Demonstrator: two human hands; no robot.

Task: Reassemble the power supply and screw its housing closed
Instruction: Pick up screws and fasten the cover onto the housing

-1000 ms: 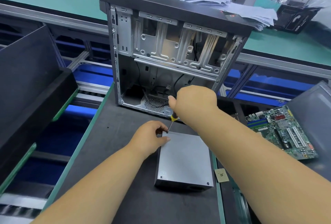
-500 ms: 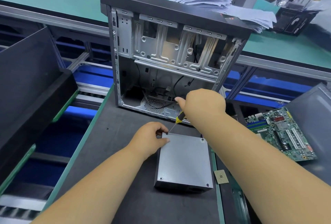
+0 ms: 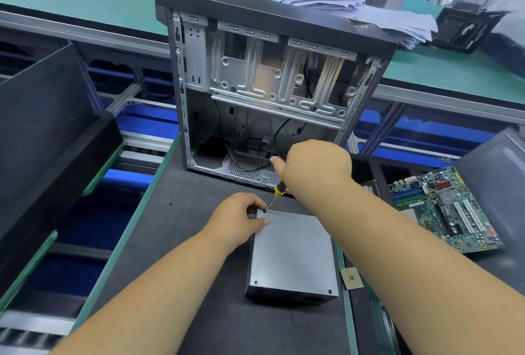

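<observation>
The grey power supply (image 3: pixel 292 255) lies flat on the dark mat, lid up, with screws visible in its two near corners. My right hand (image 3: pixel 315 168) grips a yellow-and-black screwdriver (image 3: pixel 277 192), whose tip meets a small black screw (image 3: pixel 265 210) at the lid's far-left corner. My left hand (image 3: pixel 240 217) curls round that same corner, thumb pressed on the lid and fingertips beside the screw.
An open, empty computer case (image 3: pixel 272 93) stands upright just behind the power supply. A green motherboard (image 3: pixel 446 207) lies at right beside a grey panel (image 3: pixel 500 173). A small brass-coloured plate (image 3: pixel 351 278) sits at the mat's right edge. Black trays (image 3: pixel 42 133) rise at left.
My right hand has tilted the screwdriver more to the right and shifted slightly right. My left hand and the power supply have stayed put.
</observation>
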